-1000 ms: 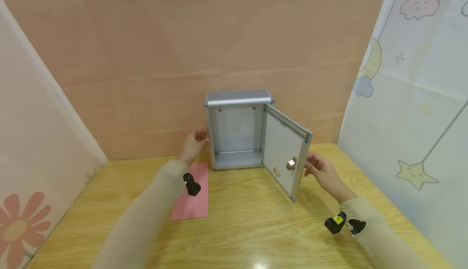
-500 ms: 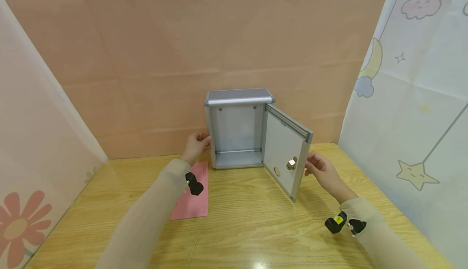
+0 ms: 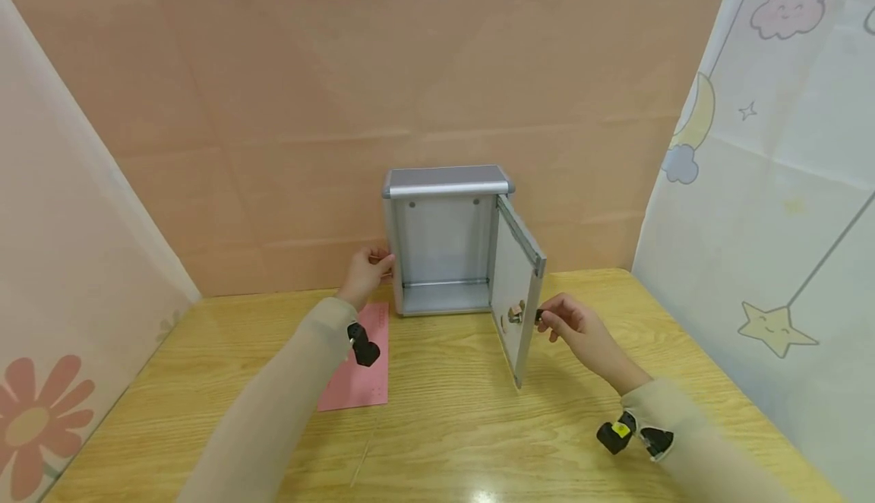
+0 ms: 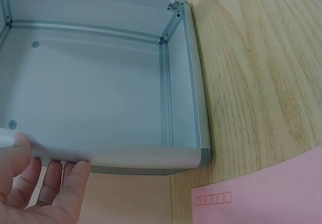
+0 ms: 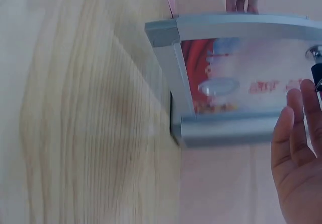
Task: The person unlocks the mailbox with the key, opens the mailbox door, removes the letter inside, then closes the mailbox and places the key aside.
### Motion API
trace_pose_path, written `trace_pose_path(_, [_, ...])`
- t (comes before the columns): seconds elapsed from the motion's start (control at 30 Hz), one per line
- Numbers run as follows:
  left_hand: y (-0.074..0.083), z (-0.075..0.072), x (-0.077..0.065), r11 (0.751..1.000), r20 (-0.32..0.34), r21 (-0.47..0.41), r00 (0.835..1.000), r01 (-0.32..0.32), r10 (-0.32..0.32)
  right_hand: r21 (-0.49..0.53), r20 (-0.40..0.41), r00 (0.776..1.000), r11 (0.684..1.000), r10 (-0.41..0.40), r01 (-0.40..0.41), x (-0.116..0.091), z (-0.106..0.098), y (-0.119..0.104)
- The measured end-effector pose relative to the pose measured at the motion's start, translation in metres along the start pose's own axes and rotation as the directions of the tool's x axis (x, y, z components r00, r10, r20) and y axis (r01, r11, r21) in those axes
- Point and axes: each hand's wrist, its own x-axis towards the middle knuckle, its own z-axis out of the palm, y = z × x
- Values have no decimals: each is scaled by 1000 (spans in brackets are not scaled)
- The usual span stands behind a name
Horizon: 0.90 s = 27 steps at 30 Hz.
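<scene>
A silver metal mailbox [image 3: 447, 178] stands on the table with its door [image 3: 514, 275] swung partway out on the right. My left hand [image 3: 365, 279] holds its left side wall; in the left wrist view the thumb lies on the front rim and the fingers [image 4: 70, 189] bear on the outer side. My right hand [image 3: 574, 332] pinches a black-headed key [image 3: 539, 315] at the door's outer face. Part of the lock [image 3: 516, 311] shows on the inner face. In the right wrist view the key [image 5: 317, 73] sits in front of the round lock [image 5: 315, 54].
A pink envelope [image 3: 362, 381] lies on the wooden table [image 3: 437, 442], left of the mailbox and partly under my left forearm. An orange-pink cloth [image 3: 287, 108] hangs close behind the mailbox. Printed panels [image 3: 766, 222] border the table on both sides.
My left hand has come against the mailbox's side. The right hand has shifted left from the door's edge to the key, and the door has swung a little inward.
</scene>
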Motion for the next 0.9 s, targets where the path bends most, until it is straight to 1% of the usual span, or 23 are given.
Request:
trace_pose_path(0.03, [-3,6,7,998,-50,40,998,48,-46,1,11,1000,1000,3,-3,1,6,-3])
trace_pose_path(0.07, [-4,11,12,995,-100,61,992,84,-78,3,22,1000,1000,9,-9,3,12,-7])
trace_pose_path(0.1, [-7,12,16,993,-107,74,991,92,-84,5,32,999,1000,17,-17,5,18,-10])
trace_pose_path(0.13, [-10,11,18,993,-109,74,991,91,-83,9,41,999,1000,27,-27,7,25,-14])
trace_pose_path(0.17, [-12,8,18,994,-85,68,994,80,-74,11,48,998,999,38,-39,10,31,-17])
trace_pose_path(0.23, [-14,7,21,991,-98,89,991,96,-87,15,57,997,998,60,-61,16,45,-24])
trace_pose_path(0.3, [-15,6,20,993,-90,81,993,85,-78,14,55,995,996,87,-88,24,58,-31])
trace_pose_path(0.47, [-16,6,20,993,-105,76,991,89,-80,11,9,992,992,125,-125,44,91,-38])
trace_pose_path(0.57, [-19,6,23,994,-116,67,990,88,-80,3,-17,994,994,110,-110,57,108,-38])
trace_pose_path(0.7, [-21,6,25,995,-131,56,989,80,-72,-61,-48,997,996,65,-68,76,128,-38])
trace_pose_path(0.8, [-21,7,25,996,-137,46,988,73,-66,-107,-62,996,992,59,-65,89,139,-38])
trace_pose_path(0.9, [-21,8,24,997,-133,42,989,67,-60,-122,-72,995,990,65,-74,100,147,-37])
